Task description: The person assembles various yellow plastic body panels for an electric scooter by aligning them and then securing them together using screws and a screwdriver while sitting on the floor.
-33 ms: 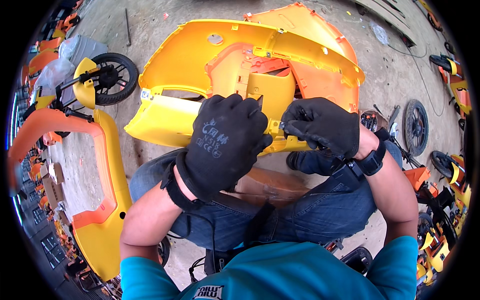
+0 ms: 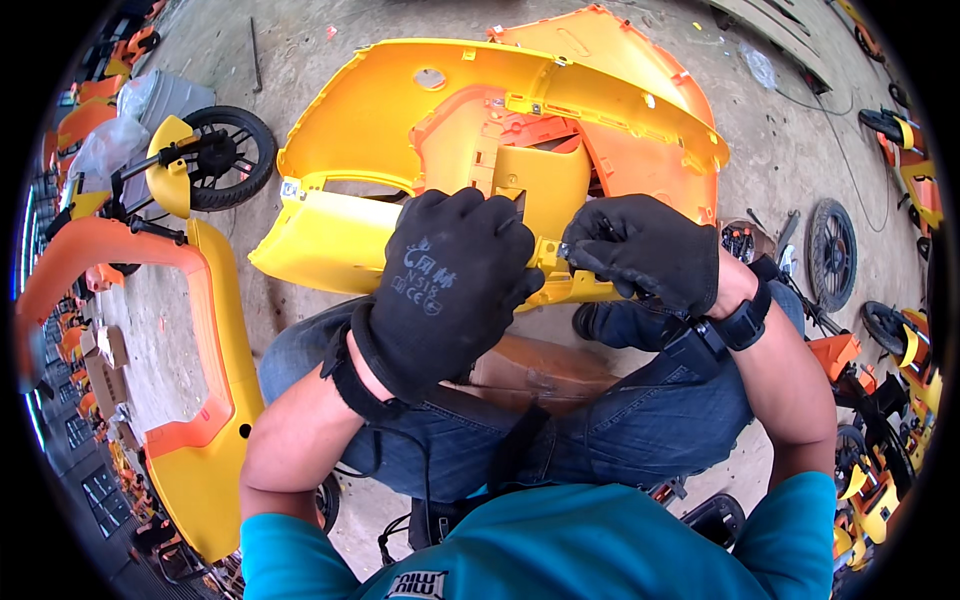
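A large yellow plastic scooter body panel [image 2: 400, 120] lies tilted in front of my knees. My left hand [image 2: 450, 285], in a black glove, is pressed flat over the panel's lower edge and grips it. My right hand [image 2: 650, 250], also in a black glove with a black wrist strap, pinches a small silvery fastener [image 2: 566, 250] against the same edge, just right of my left hand. The panel's lower middle is hidden under both gloves.
An orange panel [image 2: 620, 60] leans behind the yellow one. A small black wheel [image 2: 235, 155] with a yellow fender stands at the left, above a long orange-and-yellow shell [image 2: 205, 340]. A brown cardboard box [image 2: 540, 365] rests by my knees. Another wheel [image 2: 830, 250] lies on the concrete at right.
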